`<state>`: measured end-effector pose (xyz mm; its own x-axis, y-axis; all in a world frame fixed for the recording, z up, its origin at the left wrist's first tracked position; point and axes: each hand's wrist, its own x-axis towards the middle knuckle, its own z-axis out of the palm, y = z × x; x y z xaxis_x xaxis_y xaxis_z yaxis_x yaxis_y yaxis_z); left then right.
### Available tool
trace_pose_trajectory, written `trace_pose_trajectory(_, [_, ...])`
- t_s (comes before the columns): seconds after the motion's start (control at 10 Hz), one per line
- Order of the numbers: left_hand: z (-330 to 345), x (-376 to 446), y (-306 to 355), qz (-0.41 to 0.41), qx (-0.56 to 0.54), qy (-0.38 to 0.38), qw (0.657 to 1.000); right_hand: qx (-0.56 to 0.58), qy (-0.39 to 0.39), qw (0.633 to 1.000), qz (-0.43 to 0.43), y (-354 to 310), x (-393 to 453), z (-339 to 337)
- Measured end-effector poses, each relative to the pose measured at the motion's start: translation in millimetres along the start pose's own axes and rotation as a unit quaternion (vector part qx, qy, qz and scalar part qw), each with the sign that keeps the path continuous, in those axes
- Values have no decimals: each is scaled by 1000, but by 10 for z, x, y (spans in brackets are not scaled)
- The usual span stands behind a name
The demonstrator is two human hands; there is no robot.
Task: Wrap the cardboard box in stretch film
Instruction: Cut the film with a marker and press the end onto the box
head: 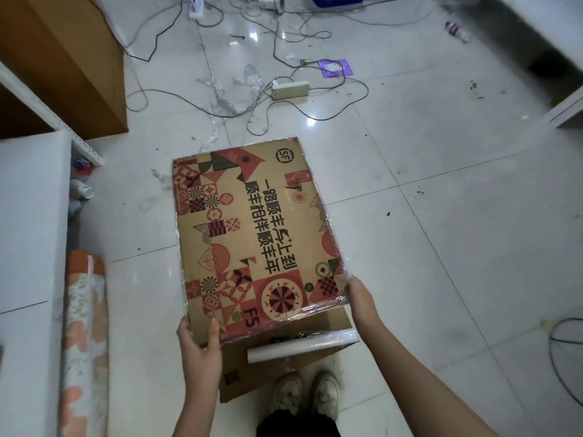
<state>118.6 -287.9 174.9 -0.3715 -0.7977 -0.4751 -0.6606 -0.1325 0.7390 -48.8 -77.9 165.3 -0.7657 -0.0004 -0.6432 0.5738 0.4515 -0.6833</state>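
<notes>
The left hand (200,345) grips the near left corner of the printed cardboard box (257,238), thumb curled over the top face and the other fingers hidden underneath. The right hand (362,305) holds the near right corner from the side, palm against the edge; its fingers seem to wrap under the box, though they are out of sight. The box stretches away from both hands, held above the tiled floor (441,216), with clear stretch film (318,307) clinging shiny and creased across its near end, between the two hands. Just below the hands, on the side toward the person, a stretch film roll (293,346) lies across a flattened piece of cardboard (262,370) on the floor, and two pale shoes (306,394) stand just behind it. To the left of the left hand, a rolled floral mat (83,335) lies beside a white shelf unit (31,247). Well beyond the box's far end, a power strip (290,89), tangled cables (220,102) and scraps of crumpled film (220,93) litter the floor.
</notes>
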Motion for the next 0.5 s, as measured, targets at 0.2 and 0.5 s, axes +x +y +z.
trace_pose_trajectory(0.2, [-135,-22,311,-121,89,-57,987,-41,2,995,94,180,-599,-46])
trace_pose_trajectory(0.5, [-1052,-1035,-44,-168,119,-181,962,-44,23,994,97,507,-2320,-965])
